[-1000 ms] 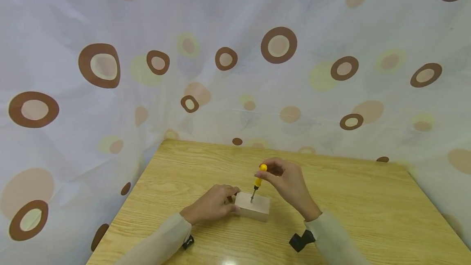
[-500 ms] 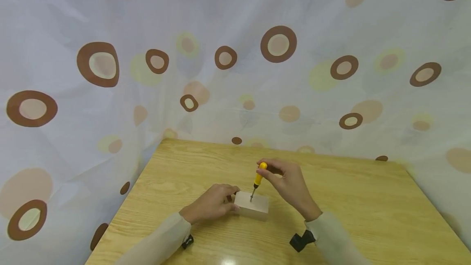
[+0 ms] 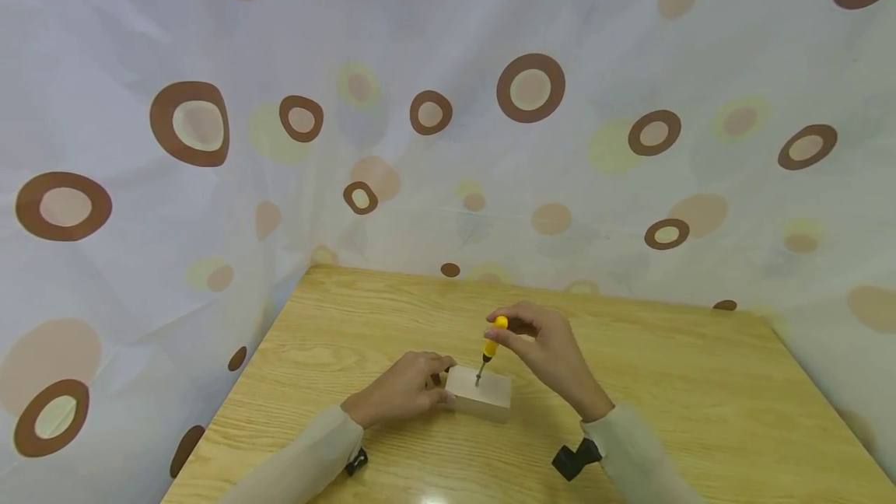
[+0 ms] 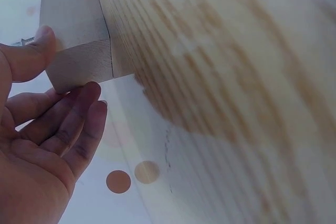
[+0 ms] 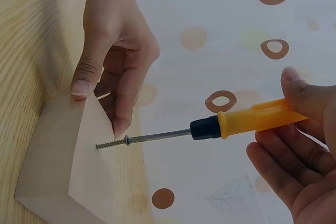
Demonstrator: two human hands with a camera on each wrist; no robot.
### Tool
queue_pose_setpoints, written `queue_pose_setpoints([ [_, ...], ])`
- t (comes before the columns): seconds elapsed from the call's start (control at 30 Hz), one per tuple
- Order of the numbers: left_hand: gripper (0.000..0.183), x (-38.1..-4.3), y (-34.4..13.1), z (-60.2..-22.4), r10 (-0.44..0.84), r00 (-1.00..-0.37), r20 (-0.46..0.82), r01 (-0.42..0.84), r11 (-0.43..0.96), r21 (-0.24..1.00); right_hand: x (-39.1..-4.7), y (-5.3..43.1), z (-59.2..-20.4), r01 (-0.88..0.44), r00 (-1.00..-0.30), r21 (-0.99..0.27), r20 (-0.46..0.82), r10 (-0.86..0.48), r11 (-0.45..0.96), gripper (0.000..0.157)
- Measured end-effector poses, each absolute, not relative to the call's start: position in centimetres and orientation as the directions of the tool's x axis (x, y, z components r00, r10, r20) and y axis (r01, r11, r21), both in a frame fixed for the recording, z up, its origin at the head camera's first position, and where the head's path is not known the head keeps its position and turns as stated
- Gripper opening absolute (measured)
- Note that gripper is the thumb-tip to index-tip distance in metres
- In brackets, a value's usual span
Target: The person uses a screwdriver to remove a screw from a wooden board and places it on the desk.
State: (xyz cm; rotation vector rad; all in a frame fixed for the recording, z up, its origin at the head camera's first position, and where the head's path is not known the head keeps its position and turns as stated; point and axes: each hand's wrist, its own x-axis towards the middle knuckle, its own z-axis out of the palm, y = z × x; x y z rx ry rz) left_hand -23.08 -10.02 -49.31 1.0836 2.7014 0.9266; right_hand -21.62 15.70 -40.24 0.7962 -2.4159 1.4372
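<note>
A pale wooden block (image 3: 483,403) lies on the wood-grain table. My left hand (image 3: 404,389) grips its left end, thumb on the near side and fingers at the far side; the left wrist view shows the thumb on one face of the block (image 4: 76,14). A screw (image 5: 111,144) stands partly sunk in the block's top face, its threads still showing. My right hand (image 3: 542,344) pinches the yellow handle of a screwdriver (image 5: 247,123) between thumb and fingers. The metal shaft slants down, its tip at the screw's head.
The wood-grain table (image 3: 672,395) stretches out around the block. Behind and beside it hangs a pale sheet (image 3: 448,138) printed with brown rings and dots. A black strap piece (image 3: 575,459) hangs under the right wrist.
The right fingers shift slightly around the screwdriver's handle, which turns and tilts a little. The left hand and block stay in place.
</note>
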Motion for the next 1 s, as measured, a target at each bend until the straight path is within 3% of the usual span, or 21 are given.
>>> queue_pose_setpoints([
  [0.1, 0.053, -23.11, -10.02, -49.33, 0.651, -0.747, 0.138, 0.598, 0.566, 0.568, -21.61, 15.8, -40.28, -0.522, -0.85, -0.769, 0.428, -0.308, 0.369, 0.019],
  [0.37, 0.054, -23.21, -10.13, -49.52, 0.653, -0.744, 0.143, 0.599, 0.557, 0.575, -21.68, 16.37, -39.56, -0.536, -0.829, -0.764, 0.399, -0.391, 0.358, 0.018],
  [0.67, 0.055, -23.17, -10.17, -49.55, 0.653, -0.744, 0.141, 0.598, 0.557, 0.576, -21.54, 16.08, -39.89, -0.526, -0.85, -0.74, 0.437, -0.294, 0.42, 0.022],
  [0.87, 0.053, -23.21, -10.18, -49.6, 0.654, -0.744, 0.137, 0.599, 0.561, 0.571, -21.52, 16.39, -39.45, -0.512, -0.837, -0.795, 0.376, -0.397, 0.325, 0.024],
  [1.0, 0.053, -23.25, -10.14, -49.67, 0.654, -0.743, 0.143, 0.601, 0.559, 0.571, -21.48, 16.19, -39.68, -0.515, -0.841, -0.785, 0.385, -0.38, 0.344, 0.019],
])
